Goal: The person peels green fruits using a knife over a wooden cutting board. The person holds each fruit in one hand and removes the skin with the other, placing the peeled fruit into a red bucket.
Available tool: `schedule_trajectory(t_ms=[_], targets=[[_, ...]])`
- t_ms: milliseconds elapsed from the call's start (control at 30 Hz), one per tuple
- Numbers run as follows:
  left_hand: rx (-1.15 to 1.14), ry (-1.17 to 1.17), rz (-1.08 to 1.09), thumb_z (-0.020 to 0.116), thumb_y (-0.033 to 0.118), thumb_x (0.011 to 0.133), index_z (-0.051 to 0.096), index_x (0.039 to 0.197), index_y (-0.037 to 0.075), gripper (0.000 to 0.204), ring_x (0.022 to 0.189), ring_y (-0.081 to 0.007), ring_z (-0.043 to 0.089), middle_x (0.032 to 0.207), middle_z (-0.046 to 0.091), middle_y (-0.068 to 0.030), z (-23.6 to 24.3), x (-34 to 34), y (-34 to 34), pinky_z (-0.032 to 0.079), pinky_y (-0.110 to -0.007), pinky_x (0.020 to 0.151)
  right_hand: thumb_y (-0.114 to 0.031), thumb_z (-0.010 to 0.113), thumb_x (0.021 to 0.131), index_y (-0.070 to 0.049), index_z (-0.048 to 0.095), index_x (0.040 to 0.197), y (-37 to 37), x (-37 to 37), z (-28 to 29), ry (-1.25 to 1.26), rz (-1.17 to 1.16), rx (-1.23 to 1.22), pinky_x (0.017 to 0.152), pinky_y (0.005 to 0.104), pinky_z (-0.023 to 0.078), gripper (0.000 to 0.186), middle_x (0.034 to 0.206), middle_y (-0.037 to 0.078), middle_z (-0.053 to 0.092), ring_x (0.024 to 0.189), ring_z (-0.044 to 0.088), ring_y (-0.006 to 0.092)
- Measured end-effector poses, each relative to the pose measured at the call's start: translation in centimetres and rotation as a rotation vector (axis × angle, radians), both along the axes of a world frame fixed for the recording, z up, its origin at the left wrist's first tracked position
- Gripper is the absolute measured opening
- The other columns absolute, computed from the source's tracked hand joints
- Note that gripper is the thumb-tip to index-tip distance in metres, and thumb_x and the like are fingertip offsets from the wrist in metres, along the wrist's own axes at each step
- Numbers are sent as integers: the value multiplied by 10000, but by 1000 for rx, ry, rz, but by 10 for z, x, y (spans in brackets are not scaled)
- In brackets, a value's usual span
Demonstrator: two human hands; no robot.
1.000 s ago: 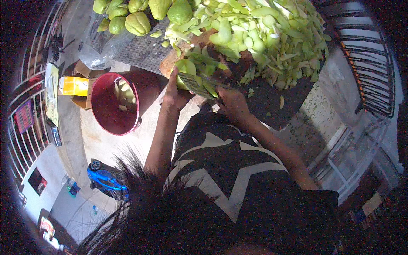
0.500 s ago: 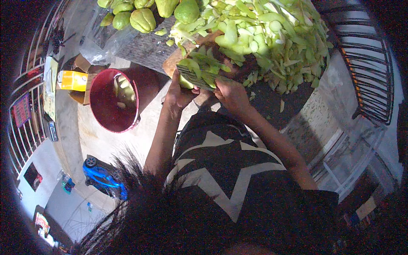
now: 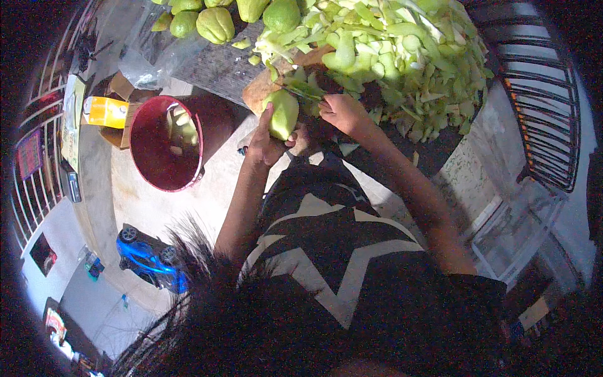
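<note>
A pale green chayote [image 3: 282, 115] rests in my left hand [image 3: 266, 146], the fingers wrapped round its lower side and the thumb along its edge. My right hand [image 3: 347, 116] is closed round the handle of a knife [image 3: 308, 95]. Its blade, seen nearly edge-on, points left toward the chayote, just apart from it. Behind the chayote shows the end of a brown wooden board [image 3: 254, 92]. A large heap of green peels and slices [image 3: 408, 69] lies beyond and to the right of my right hand.
Several whole chayotes [image 3: 215, 25] sit on the dark tabletop [image 3: 217, 69] at the far left, by a clear plastic bag [image 3: 147, 66]. On the floor stand a red bucket [image 3: 164, 144] with pale pieces inside, a yellow package [image 3: 105, 112] and a blue toy car [image 3: 151, 257]. A black rack [image 3: 543, 100] stands right.
The knife has come off the chayote and moved right, its blade turning from broadside to nearly edge-on. My right hand has shifted slightly right and up, exposing the chayote in my left hand.
</note>
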State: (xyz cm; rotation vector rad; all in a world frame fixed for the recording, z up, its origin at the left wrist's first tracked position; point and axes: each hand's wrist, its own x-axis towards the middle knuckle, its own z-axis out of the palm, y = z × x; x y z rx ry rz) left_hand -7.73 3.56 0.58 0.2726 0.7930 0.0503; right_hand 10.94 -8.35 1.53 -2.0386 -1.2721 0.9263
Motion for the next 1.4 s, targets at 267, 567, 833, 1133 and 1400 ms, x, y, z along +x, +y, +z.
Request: schedule_trajectory(t_ms=[267, 567, 833, 1133, 1400], targets=[[237, 107, -92, 509, 519, 866, 440, 1197, 149, 502, 738, -138, 562, 909, 590, -45, 2, -10, -12, 422, -271, 539, -222, 576, 807, -12, 526, 824, -32, -31, 45, -67, -28, -89, 600, 484, 442, 217, 662, 205, 562, 680, 579, 396], [316, 190, -139, 509, 520, 864, 444, 1181, 128, 509, 792, -133, 563, 937, 579, -32, -2, -12, -15, 463, -286, 603, -142, 566, 794, -16, 505, 857, -26, -34, 46, -80, -45, 58, 615, 469, 453, 154, 723, 183, 575, 716, 582, 383], [387, 245, -62, 513, 502, 867, 445, 1197, 100, 525, 788, -153, 565, 924, 579, -47, 8, -6, -26, 474, -283, 608, -164, 588, 792, -2, 534, 930, 2, -25, -5, 28, -5, 39, 619, 430, 460, 220, 762, 203, 593, 740, 604, 361], [106, -174, -82, 528, 516, 855, 396, 1255, 82, 604, 729, -186, 567, 964, 599, -142, -6, -33, -4, 419, -237, 511, -247, 633, 765, 4, 583, 885, -15, 18, -2, 592, -242, -233, 585, 366, 444, 283, 720, 123, 576, 653, 565, 234], [704, 201, -267, 595, 427, 839, 314, 1328, 79, 663, 1064, -199, 480, 1196, 477, -103, 19, -11, -13, 420, -322, 856, -267, 596, 816, 14, 529, 860, -27, -9, 40, -99, -69, -139, 592, 453, 442, 292, 695, 192, 578, 688, 586, 386]])
